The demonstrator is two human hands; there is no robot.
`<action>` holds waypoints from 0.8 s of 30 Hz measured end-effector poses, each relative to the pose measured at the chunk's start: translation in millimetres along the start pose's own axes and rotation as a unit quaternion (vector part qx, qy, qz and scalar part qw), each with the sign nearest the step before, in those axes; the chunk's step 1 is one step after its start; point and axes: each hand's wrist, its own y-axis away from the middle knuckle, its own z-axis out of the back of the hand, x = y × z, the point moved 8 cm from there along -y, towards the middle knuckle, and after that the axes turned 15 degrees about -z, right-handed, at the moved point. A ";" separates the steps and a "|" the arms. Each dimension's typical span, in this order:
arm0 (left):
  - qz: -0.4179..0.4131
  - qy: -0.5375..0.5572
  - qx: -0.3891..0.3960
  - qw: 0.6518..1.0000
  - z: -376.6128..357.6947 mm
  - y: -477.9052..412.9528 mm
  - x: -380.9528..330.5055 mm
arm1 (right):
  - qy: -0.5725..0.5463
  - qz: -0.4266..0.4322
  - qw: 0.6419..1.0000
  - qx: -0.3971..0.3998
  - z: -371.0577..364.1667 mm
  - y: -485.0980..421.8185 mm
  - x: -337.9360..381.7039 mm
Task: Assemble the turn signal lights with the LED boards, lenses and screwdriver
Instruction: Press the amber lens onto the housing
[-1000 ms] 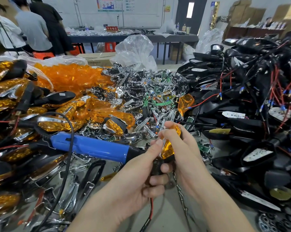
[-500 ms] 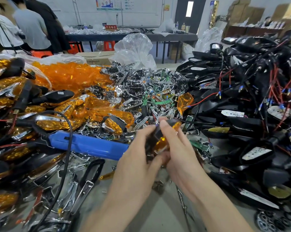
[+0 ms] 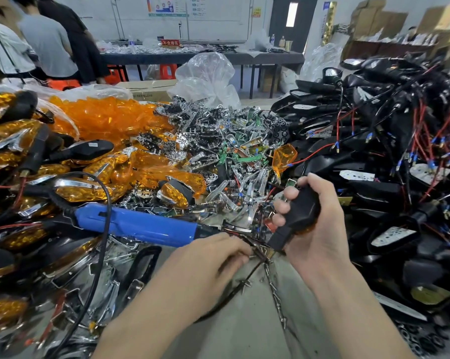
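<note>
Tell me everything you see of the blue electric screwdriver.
The blue electric screwdriver lies nearly level on the heap of chrome parts, black nose to the right and slightly lower. Its long body looks like glossy blue plastic; a black cord leaves the rear and loops down over the parts. The bit is hidden. The left hand sits just below the nose; contact cannot be told. No hand grips it.

The grey surface (image 3: 247,332) carried orange lenses (image 3: 107,117) at upper left, chrome parts (image 3: 213,141) in the centre, black wired housings (image 3: 379,130) at right, and a blue screwdriver (image 3: 141,225) at left.
</note>
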 end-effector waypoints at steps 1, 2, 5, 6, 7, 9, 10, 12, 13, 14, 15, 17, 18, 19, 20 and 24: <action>-0.008 -0.023 0.013 1.000 -2.0 0.7 -0.1 | -0.001 0.000 1.000 0.005 0.1 0.8 1.2; -0.011 -0.037 0.022 0.999 -3.4 1.8 1.1 | -0.004 -0.001 1.000 0.011 -0.1 1.7 2.2; -0.024 -0.040 0.057 0.997 -10.5 5.0 1.9 | -0.009 -0.008 1.000 0.020 -0.2 2.9 4.1; -0.029 -0.040 0.073 0.996 -13.7 5.3 0.9 | -0.008 -0.010 1.000 0.022 -1.0 3.1 4.0; -0.034 -0.041 0.086 0.995 -16.1 5.3 -0.4 | -0.009 -0.012 1.000 0.024 -1.7 3.3 3.8; -0.039 -0.050 0.102 0.993 -19.6 4.9 -2.2 | -0.011 -0.019 0.999 0.027 -2.8 3.2 2.5; -0.040 -0.058 0.107 0.992 -20.5 4.6 -3.0 | -0.012 -0.024 0.999 0.027 -3.3 3.3 1.6; -0.040 -0.072 0.112 0.990 -21.0 4.2 -4.8 | -0.020 -0.034 0.999 0.023 -3.3 3.0 0.0; -0.040 -0.072 0.113 0.990 -21.0 4.1 -5.5 | -0.024 -0.039 0.999 0.019 -2.7 2.9 -1.0; -0.039 -0.068 0.112 0.991 -21.0 3.9 -6.1 | -0.028 -0.044 0.999 0.016 -2.2 2.9 -2.1; -0.039 -0.064 0.111 0.991 -20.9 3.6 -6.7 | -0.031 -0.047 0.998 0.015 -1.9 2.6 -3.2; -0.039 -0.059 0.105 0.992 -19.7 3.4 -8.1 | -0.029 -0.049 0.998 0.019 -1.6 2.1 -4.9; -0.038 -0.062 0.100 0.992 -19.0 3.1 -8.8 | -0.025 -0.049 0.998 0.021 -1.9 2.0 -5.4; -0.037 -0.066 0.095 0.993 -18.1 3.0 -9.7 | -0.021 -0.048 0.998 0.024 -2.3 1.8 -6.1; -0.033 -0.072 0.089 0.993 -17.3 2.8 -10.3 | -0.017 -0.048 0.998 0.028 -3.0 1.7 -6.8; -0.015 -0.123 0.070 0.990 -15.5 2.0 -11.5 | -0.010 -0.049 0.998 0.035 -3.9 0.6 -9.1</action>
